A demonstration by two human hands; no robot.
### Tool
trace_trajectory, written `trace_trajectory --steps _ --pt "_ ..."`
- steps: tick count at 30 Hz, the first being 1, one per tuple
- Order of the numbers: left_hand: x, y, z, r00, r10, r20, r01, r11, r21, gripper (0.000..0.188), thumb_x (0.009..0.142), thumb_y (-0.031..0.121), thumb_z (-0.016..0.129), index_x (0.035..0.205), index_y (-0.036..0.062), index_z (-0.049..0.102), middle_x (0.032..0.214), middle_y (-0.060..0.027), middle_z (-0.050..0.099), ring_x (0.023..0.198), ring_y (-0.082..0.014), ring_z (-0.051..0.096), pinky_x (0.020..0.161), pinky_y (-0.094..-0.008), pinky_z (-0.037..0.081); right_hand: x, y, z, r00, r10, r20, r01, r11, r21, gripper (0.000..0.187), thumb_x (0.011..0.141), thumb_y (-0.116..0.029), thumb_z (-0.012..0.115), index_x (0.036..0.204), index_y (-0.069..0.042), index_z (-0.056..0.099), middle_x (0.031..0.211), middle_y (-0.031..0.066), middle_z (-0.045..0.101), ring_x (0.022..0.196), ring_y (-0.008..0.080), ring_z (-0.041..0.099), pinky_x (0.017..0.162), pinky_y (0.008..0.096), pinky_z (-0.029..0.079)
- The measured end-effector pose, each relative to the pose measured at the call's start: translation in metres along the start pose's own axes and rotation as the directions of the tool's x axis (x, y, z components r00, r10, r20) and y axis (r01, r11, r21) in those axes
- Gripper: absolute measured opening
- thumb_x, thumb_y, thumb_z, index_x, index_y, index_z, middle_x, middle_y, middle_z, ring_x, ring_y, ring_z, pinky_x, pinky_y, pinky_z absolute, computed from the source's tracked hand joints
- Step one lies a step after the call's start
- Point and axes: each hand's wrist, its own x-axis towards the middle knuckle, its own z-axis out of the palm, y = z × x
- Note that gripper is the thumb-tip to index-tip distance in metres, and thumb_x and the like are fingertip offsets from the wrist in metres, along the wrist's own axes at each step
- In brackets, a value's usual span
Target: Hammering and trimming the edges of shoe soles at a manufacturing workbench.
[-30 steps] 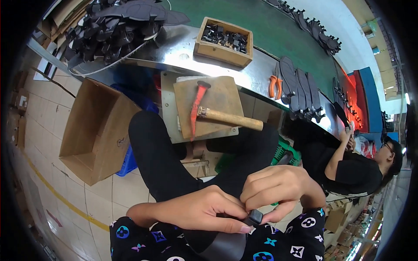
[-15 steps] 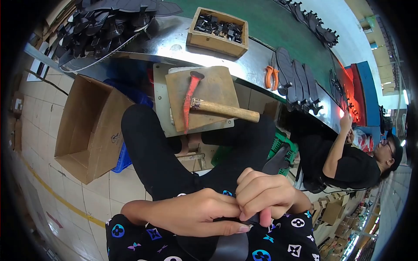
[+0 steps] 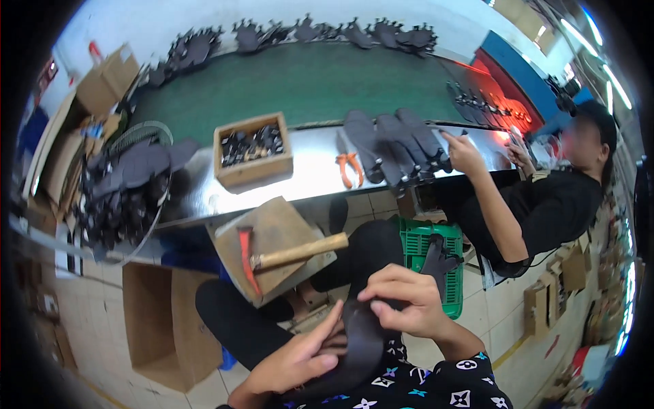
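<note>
A dark, curved shoe sole [image 3: 364,337] is held up over my lap. My left hand [image 3: 300,365] grips its left side, with the thumb in front and the fingers partly hidden behind it. At the upper end, my right hand [image 3: 409,303] pinches the sole between thumb and fingers. Any small part under those fingertips is too hidden to make out. Beyond my hands, a hammer [image 3: 300,251] with a red head and wooden handle lies on a brown board [image 3: 279,217] at my knees.
On the metal bench edge [image 3: 306,160] stand a wooden box [image 3: 255,174] of small black parts, orange-handled pliers [image 3: 349,170] and several dark soles [image 3: 368,140]. A co-worker's hand [image 3: 466,155] is over them. A green basket [image 3: 453,300] and a cardboard carton [image 3: 184,371] flank my legs.
My view has swung up and to the right. My hands have moved apart, and the sole now stands raised between them. The co-worker's one hand has come over the soles on the bench.
</note>
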Motion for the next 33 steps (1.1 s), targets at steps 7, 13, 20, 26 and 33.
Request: trace_trajectory --steps 7,13,20,26,33 --pt "0.036 0.016 0.012 0.963 -0.055 -0.263 0.152 0.919 0.365 0.035 0.096 0.013 0.069 0.126 -0.0036 0.061 0.100 -0.0061 0.073 0.090 -0.0082 0.065 0.078 -0.0233 0.052 0.011 0.070 -0.002 0.989 0.052 -0.136 -0.039 0.994 0.098 0.024 0.087 -0.001 0.066 0.110 -0.001 0.073 0.102 0.0106 0.067 0.091 0.0184 0.065 0.077 0.0280 0.052" --pt "0.037 0.036 -0.015 0.915 -0.034 -0.403 0.251 0.830 0.498 0.038 0.097 0.017 0.066 0.131 -0.0004 0.059 0.099 -0.0089 0.072 0.090 -0.0095 0.063 0.080 -0.0264 0.052 0.038 0.103 0.023 0.992 0.062 -0.113 -0.039 0.980 0.193 0.023 0.088 -0.003 0.068 0.110 0.000 0.072 0.103 0.0105 0.067 0.089 0.0183 0.066 0.078 0.0295 0.053" --pt "0.019 0.101 -0.087 0.795 0.336 -0.506 0.221 0.616 0.756 0.042 0.097 0.022 0.066 0.132 -0.0001 0.061 0.100 -0.0008 0.067 0.093 -0.0103 0.058 0.087 -0.0298 0.049 0.030 0.132 0.004 0.917 0.242 -0.316 -0.143 0.942 0.304 0.039 0.093 -0.003 0.064 0.131 0.003 0.059 0.125 0.0142 0.064 0.098 0.0176 0.065 0.082 0.0288 0.055" --pt "-0.052 0.257 -0.234 0.463 0.737 -0.492 0.629 0.118 0.768 0.039 0.102 0.025 0.053 0.125 -0.0040 0.064 0.115 -0.0243 0.070 0.107 -0.0302 0.067 0.097 -0.0376 0.048 -0.024 0.184 -0.003 0.786 0.392 -0.478 -0.275 0.914 0.298 0.027 0.096 -0.008 0.063 0.122 0.001 0.064 0.111 0.0085 0.068 0.084 0.0103 0.063 0.071 0.0230 0.052" --pt "-0.122 0.255 -0.407 0.591 0.541 -0.599 0.805 -0.341 0.486 0.045 0.077 0.002 0.064 0.122 0.0057 0.066 0.129 -0.0239 0.060 0.120 -0.0433 0.055 0.097 -0.0511 0.046 -0.046 0.184 -0.012 0.737 0.381 -0.558 -0.341 0.923 0.179 0.026 0.096 -0.008 0.063 0.120 0.002 0.065 0.106 0.0094 0.069 0.083 0.0107 0.064 0.069 0.0233 0.051"
